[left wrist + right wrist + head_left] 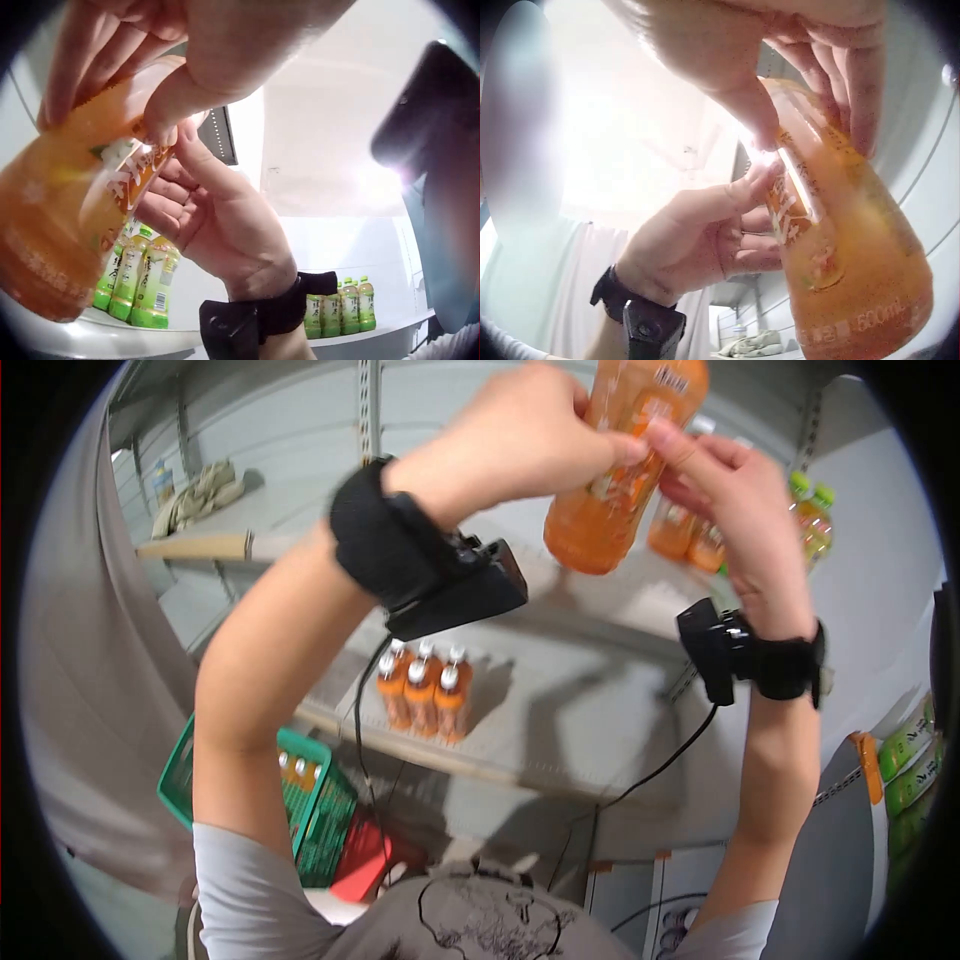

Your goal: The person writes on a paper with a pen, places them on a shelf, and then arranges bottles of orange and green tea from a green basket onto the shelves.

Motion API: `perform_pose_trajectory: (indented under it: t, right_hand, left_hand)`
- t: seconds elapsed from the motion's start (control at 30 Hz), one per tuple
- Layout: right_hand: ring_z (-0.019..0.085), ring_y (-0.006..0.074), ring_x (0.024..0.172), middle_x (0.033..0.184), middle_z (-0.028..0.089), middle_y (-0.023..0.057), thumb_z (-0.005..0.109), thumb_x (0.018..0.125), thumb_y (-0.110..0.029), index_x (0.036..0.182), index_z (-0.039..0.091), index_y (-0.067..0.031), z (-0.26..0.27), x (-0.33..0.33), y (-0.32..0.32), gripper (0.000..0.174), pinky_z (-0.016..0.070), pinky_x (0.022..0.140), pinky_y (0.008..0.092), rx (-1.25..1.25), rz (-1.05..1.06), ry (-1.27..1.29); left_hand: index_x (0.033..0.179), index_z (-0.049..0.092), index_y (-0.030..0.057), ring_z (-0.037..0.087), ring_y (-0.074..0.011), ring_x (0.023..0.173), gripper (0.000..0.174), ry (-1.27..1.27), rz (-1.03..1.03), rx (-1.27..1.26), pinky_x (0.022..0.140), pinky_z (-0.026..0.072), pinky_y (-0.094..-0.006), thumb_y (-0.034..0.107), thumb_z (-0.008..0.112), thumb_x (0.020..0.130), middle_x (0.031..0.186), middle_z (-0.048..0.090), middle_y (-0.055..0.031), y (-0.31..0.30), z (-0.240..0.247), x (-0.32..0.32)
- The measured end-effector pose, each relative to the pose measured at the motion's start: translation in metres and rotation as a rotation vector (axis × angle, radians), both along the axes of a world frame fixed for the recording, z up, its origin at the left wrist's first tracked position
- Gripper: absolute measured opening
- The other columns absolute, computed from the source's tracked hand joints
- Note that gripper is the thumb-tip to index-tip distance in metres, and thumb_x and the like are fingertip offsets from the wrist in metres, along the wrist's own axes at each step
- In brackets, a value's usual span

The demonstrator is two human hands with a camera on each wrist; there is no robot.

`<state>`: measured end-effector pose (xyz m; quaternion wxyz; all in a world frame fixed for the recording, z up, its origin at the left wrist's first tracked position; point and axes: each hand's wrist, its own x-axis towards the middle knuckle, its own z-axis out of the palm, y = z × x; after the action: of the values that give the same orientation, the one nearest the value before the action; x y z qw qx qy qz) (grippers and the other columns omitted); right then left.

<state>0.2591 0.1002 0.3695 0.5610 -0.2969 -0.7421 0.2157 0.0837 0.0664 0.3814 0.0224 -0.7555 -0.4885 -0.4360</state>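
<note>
Head view: a clear plastic bottle of orange drink (610,495), with a printed label, is held in the air, tilted, its base toward the lower left and its top cut off by the picture's edge. A bare left hand (530,430) grips it from the left, thumb on the label and fingers wrapped around the far side. A bare right hand (738,495) grips it from the right, its thumb near the other thumb and its fingers curled behind. Each wrist wears a black strap; a small black left-wrist camera (465,600) sits below and to the left of the held bottle, a small black right-wrist camera (710,650) below and to the right.

Just right of the held bottle, partly hidden by the right hand, orange-filled bottles (672,530) stand on a pale upper shelf (290,510); farther right are yellowish bottles with bright green caps (815,525). Well below and left of it, six small orange bottles with white caps (422,695) stand grouped on a pale lower shelf (570,735). Lower still on that side is a green plastic basket (325,810) containing bottles. A crumpled grey-green cloth (205,495) lies far to its left.

Left wrist view: slender green-labelled bottles (154,292) stand beyond the held bottle.
</note>
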Motion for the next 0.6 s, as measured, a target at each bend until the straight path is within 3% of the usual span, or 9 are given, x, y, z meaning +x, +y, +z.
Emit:
perform_pose_trajectory:
  t: [0.07,0.1,0.13,0.17,0.43,0.47,0.53,0.6]
  right_hand:
    - [0.055,0.0088,0.070,0.071,0.059,0.0032,0.070,0.071,-0.041,0.080,0.063,0.0025,-0.011,-0.004,-0.017,0.045,0.0434,0.059,0.0213,0.062,0.038,-0.071]
    - [0.054,0.0053,0.077,0.085,0.059,0.0017,0.063,0.081,-0.033,0.093,0.062,0.0012,-0.014,-0.007,-0.036,0.036,0.0432,0.080,0.0201,0.039,0.047,-0.173]
    - [0.054,0.0051,0.077,0.084,0.060,0.0018,0.062,0.082,-0.033,0.093,0.062,0.0017,-0.015,-0.006,-0.041,0.036,0.0428,0.079,0.0189,-0.029,0.079,-0.233]
    - [0.055,0.0060,0.075,0.082,0.060,0.0012,0.065,0.080,-0.028,0.091,0.062,0.0024,-0.030,-0.017,-0.049,0.033,0.0440,0.077,0.0185,0.104,0.219,-0.106]
    - [0.055,0.0065,0.067,0.077,0.061,0.0039,0.064,0.080,-0.019,0.089,0.061,0.0040,-0.094,-0.094,-0.052,0.025,0.0433,0.064,0.0190,0.193,0.261,0.097]
    - [0.055,0.0066,0.065,0.077,0.061,0.0043,0.064,0.080,-0.018,0.089,0.061,0.0042,-0.107,-0.099,-0.054,0.024,0.0432,0.062,0.0190,0.196,0.249,0.127]
    - [0.055,0.0067,0.063,0.076,0.062,0.0051,0.064,0.080,-0.016,0.089,0.061,0.0047,-0.139,-0.105,-0.059,0.022,0.0430,0.058,0.0192,0.171,0.215,0.183]
    - [0.055,0.0068,0.061,0.074,0.062,0.0058,0.063,0.080,-0.013,0.088,0.061,0.0051,-0.182,-0.108,-0.071,0.020,0.0428,0.054,0.0193,0.098,0.169,0.217]
  left_hand:
    - [0.094,0.059,-0.0006,0.060,-0.0123,0.069,0.030,-0.068,-0.177,-0.024,0.062,0.0476,-0.0254,0.023,0.067,0.078,0.075,0.063,-0.0066,-0.024,-0.015,-0.012]
    - [0.098,0.057,-0.0041,0.060,-0.0136,0.072,0.029,-0.116,-0.149,-0.244,0.064,0.0475,-0.0250,0.018,0.062,0.081,0.081,0.063,-0.0093,-0.065,-0.005,-0.008]
    - [0.102,0.055,-0.0076,0.060,-0.0150,0.075,0.028,-0.166,-0.123,-0.468,0.066,0.0475,-0.0247,0.014,0.058,0.085,0.087,0.063,-0.0120,-0.098,0.000,-0.004]
    - [0.102,0.055,-0.0076,0.060,-0.0150,0.075,0.028,-0.186,-0.113,-0.513,0.066,0.0475,-0.0247,0.014,0.058,0.085,0.087,0.063,-0.0120,-0.101,-0.014,-0.007]
    - [0.102,0.055,-0.0084,0.060,-0.0117,0.074,0.029,-0.270,0.047,-0.163,0.064,0.0479,-0.0229,0.013,0.061,0.083,0.084,0.064,-0.0109,-0.116,-0.101,-0.023]
    - [0.102,0.055,-0.0084,0.060,-0.0117,0.074,0.029,-0.285,0.052,-0.202,0.064,0.0479,-0.0229,0.013,0.061,0.083,0.084,0.064,-0.0109,-0.117,-0.108,-0.029]
    - [0.102,0.055,-0.0086,0.059,-0.0100,0.078,0.029,-0.538,-0.138,-0.353,0.067,0.0480,-0.0227,0.011,0.063,0.082,0.085,0.064,-0.0108,-0.112,-0.127,-0.047]
    - [0.102,0.054,-0.0089,0.059,-0.0112,0.079,0.024,-0.506,-0.061,-0.389,0.069,0.0483,-0.0236,0.003,0.058,0.082,0.090,0.063,-0.0110,-0.104,-0.154,-0.044]
